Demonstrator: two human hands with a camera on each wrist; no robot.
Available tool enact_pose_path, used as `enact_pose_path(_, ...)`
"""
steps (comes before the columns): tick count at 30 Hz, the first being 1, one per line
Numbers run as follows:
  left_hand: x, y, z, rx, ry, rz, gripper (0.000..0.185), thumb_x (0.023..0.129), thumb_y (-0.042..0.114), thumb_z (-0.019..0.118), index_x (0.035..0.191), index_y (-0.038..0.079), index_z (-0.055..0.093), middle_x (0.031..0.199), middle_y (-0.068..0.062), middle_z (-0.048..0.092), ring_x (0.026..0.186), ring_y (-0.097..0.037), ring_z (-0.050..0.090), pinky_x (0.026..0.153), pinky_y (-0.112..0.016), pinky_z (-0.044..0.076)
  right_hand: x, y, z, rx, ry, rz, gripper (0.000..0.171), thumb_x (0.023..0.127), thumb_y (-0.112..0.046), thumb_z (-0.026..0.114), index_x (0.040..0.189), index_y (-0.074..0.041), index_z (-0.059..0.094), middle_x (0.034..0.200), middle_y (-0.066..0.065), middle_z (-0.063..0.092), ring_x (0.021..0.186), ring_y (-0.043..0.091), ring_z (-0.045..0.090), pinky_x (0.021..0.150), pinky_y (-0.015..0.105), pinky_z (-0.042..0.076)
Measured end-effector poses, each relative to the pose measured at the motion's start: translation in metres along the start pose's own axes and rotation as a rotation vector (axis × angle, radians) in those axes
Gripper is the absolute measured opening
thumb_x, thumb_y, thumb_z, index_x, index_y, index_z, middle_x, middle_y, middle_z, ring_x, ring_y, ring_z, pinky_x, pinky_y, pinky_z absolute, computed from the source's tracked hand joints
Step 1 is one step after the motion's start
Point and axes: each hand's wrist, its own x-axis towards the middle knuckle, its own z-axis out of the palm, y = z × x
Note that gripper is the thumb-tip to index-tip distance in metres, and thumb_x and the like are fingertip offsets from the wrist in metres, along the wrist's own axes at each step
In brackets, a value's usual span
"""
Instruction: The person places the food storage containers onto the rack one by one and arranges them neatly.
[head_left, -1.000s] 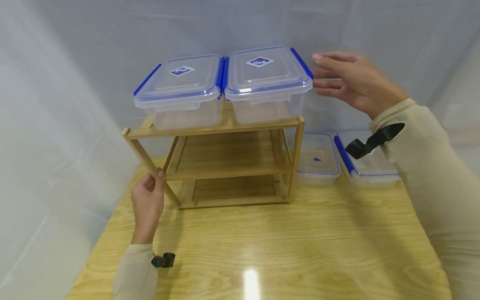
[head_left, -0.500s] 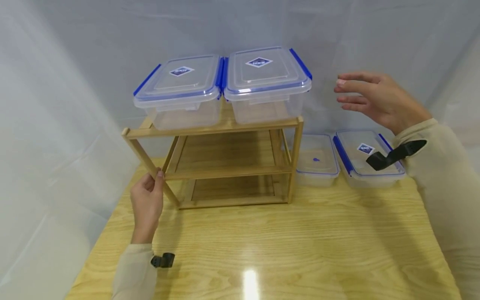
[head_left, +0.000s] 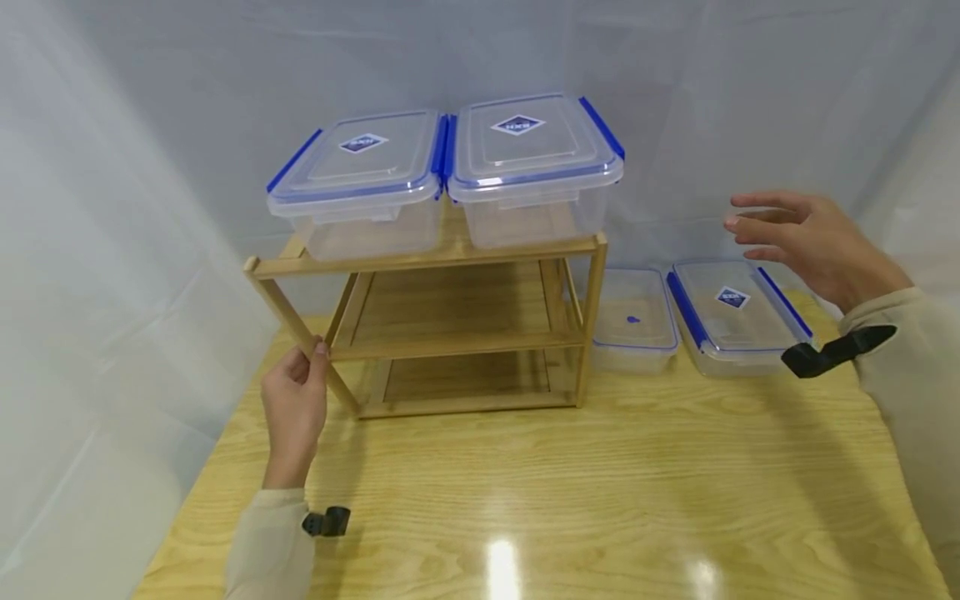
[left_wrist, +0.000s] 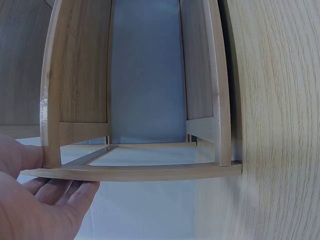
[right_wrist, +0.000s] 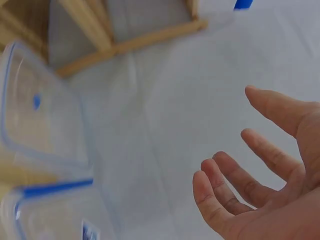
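Note:
A three-tier wooden rack (head_left: 450, 337) stands on the table. Two clear lidded boxes with blue clips sit side by side on its top shelf, one on the left (head_left: 360, 179) and one on the right (head_left: 534, 167). My left hand (head_left: 307, 360) grips the rack's slanted front-left leg; in the left wrist view the thumb and fingers (left_wrist: 60, 190) lie on either side of that bar (left_wrist: 130, 172). My right hand (head_left: 757, 227) hovers open and holds nothing, above a flat clear box with blue clips (head_left: 735, 315) on the table.
A smaller clear lidded box (head_left: 633, 321) lies between the rack and the flat box. The rack's middle and bottom shelves hold nothing. The wooden table (head_left: 525, 500) is bordered by white sheeting behind and at the left. The right wrist view shows both table boxes (right_wrist: 40, 125).
My right hand has drawn away from the top right box, moving right and down to hover over the flat box on the table. The left hand keeps its hold.

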Motion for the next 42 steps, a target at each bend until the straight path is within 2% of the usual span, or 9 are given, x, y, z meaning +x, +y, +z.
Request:
enact_pose_path(6, -0.001, 0.000, 0.000, 0.009, 0.005, 0.012, 0.042, 0.097, 0.038, 0.051, 0.123, 0.007, 0.063, 0.116, -0.011, 0.066, 0.109, -0.019, 0.061, 0.092, -0.034, 0.051, -0.005, 0.036, -0.019, -0.259, 0.049, 0.020, 0.061, 0.092, -0.036, 0.061, 0.147, -0.022, 0.035, 0.137, 0.004, 0.045, 0.103, -0.002, 0.051, 0.080, 0.020, 0.051)
enact_pose_path(9, -0.001, 0.000, 0.000, 0.008, 0.004, 0.004, 0.042, 0.097, 0.038, 0.050, 0.123, 0.008, 0.063, 0.117, -0.010, 0.065, 0.110, -0.019, 0.060, 0.093, -0.034, 0.051, -0.007, 0.053, -0.024, -0.333, 0.074, 0.027, 0.068, 0.091, -0.040, 0.060, 0.149, -0.019, 0.031, 0.140, 0.013, 0.042, 0.102, 0.000, 0.051, 0.092, 0.042, 0.048)
enact_pose_path(11, -0.001, 0.000, 0.000, 0.009, 0.004, 0.004, 0.042, 0.097, 0.038, 0.050, 0.123, 0.008, 0.063, 0.117, -0.010, 0.065, 0.110, -0.019, 0.060, 0.093, -0.034, 0.050, -0.009, 0.063, -0.027, -0.365, 0.083, 0.056, 0.074, 0.090, -0.046, 0.060, 0.150, -0.017, 0.027, 0.144, 0.019, 0.037, 0.109, 0.012, 0.051, 0.095, 0.056, 0.042)
enact_pose_path(17, -0.002, -0.001, 0.000, 0.008, 0.004, -0.002, 0.042, 0.097, 0.038, 0.050, 0.123, 0.007, 0.063, 0.118, -0.010, 0.065, 0.112, -0.019, 0.059, 0.094, -0.034, 0.050, -0.011, 0.087, -0.035, -0.364, 0.090, 0.113, 0.085, 0.087, -0.049, 0.063, 0.150, -0.008, 0.023, 0.146, 0.033, 0.024, 0.125, 0.051, 0.033, 0.096, 0.068, 0.033)
enact_pose_path(28, -0.002, 0.000, 0.000, 0.018, 0.005, -0.007, 0.042, 0.097, 0.039, 0.050, 0.121, 0.008, 0.064, 0.120, -0.010, 0.064, 0.112, -0.019, 0.059, 0.094, -0.035, 0.050, -0.018, 0.122, -0.047, -0.345, 0.084, 0.140, 0.086, 0.090, -0.042, 0.063, 0.150, -0.002, 0.017, 0.149, 0.036, 0.010, 0.129, 0.058, 0.020, 0.096, 0.073, 0.026)
enact_pose_path(34, -0.002, 0.000, 0.000, 0.039, 0.014, 0.005, 0.041, 0.097, 0.040, 0.049, 0.111, 0.006, 0.067, 0.119, -0.008, 0.065, 0.102, -0.016, 0.063, 0.082, -0.026, 0.054, -0.020, 0.138, -0.052, -0.336, 0.087, 0.161, 0.087, 0.090, -0.042, 0.062, 0.150, 0.000, 0.015, 0.146, 0.040, 0.014, 0.127, 0.056, 0.024, 0.095, 0.071, 0.029)
enact_pose_path(37, -0.001, 0.000, 0.000, 0.038, 0.017, 0.006, 0.042, 0.097, 0.041, 0.049, 0.117, 0.008, 0.066, 0.118, -0.007, 0.065, 0.110, -0.017, 0.060, 0.092, -0.034, 0.051, -0.020, 0.146, -0.054, -0.322, 0.081, 0.177, 0.087, 0.090, -0.044, 0.062, 0.150, -0.001, 0.015, 0.145, 0.039, 0.017, 0.122, 0.047, 0.037, 0.095, 0.070, 0.031)
enact_pose_path(40, 0.000, -0.001, 0.001, 0.041, 0.023, 0.000, 0.042, 0.097, 0.041, 0.050, 0.117, 0.008, 0.066, 0.116, -0.009, 0.066, 0.109, -0.018, 0.061, 0.092, -0.037, 0.051, -0.020, 0.154, -0.056, -0.300, 0.075, 0.190, 0.087, 0.089, -0.044, 0.062, 0.150, -0.003, 0.016, 0.141, 0.034, 0.029, 0.100, 0.012, 0.056, 0.094, 0.069, 0.035)
enact_pose_path(42, 0.000, 0.000, 0.002, 0.045, 0.025, -0.003, 0.042, 0.097, 0.041, 0.050, 0.118, 0.008, 0.066, 0.115, -0.010, 0.066, 0.108, -0.019, 0.062, 0.092, -0.037, 0.051, -0.020, 0.159, -0.057, -0.287, 0.072, 0.198, 0.087, 0.089, -0.045, 0.063, 0.151, -0.003, 0.017, 0.134, 0.028, 0.038, 0.084, -0.007, 0.052, 0.093, 0.068, 0.037)
